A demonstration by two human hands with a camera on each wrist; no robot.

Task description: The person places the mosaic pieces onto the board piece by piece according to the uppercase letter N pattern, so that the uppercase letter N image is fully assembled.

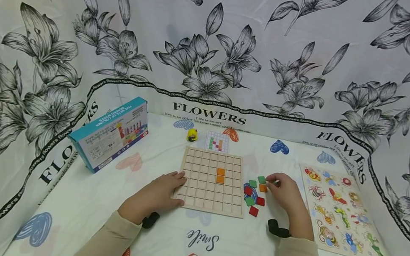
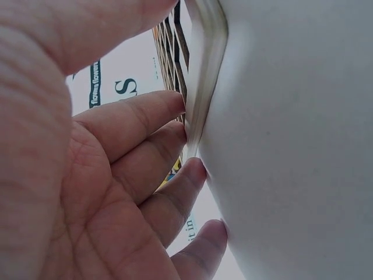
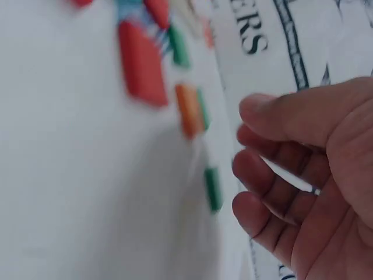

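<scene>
A light wooden grid board (image 1: 196,195) lies on the cloth with two orange tiles (image 1: 220,175) in its cells, one directly below the other. My left hand (image 1: 160,191) rests against the board's left edge; the left wrist view shows straight fingertips (image 2: 195,169) touching its side. Just right of the board are loose green tiles (image 1: 252,184), red tiles (image 1: 260,201) and an orange tile (image 1: 263,188). Over their right side hovers my right hand (image 1: 283,191), fingers loosely bent. One green tile (image 3: 213,189) lies near its fingertips, apart from them; nothing shows between thumb and fingers.
Behind the board lie a pattern card (image 1: 217,141) with coloured squares and a small yellow toy (image 1: 192,135). A teal-topped box (image 1: 112,133) stands at the left. At the right lies a wooden insect puzzle board (image 1: 343,217). A flower-printed curtain (image 1: 216,39) closes off the back.
</scene>
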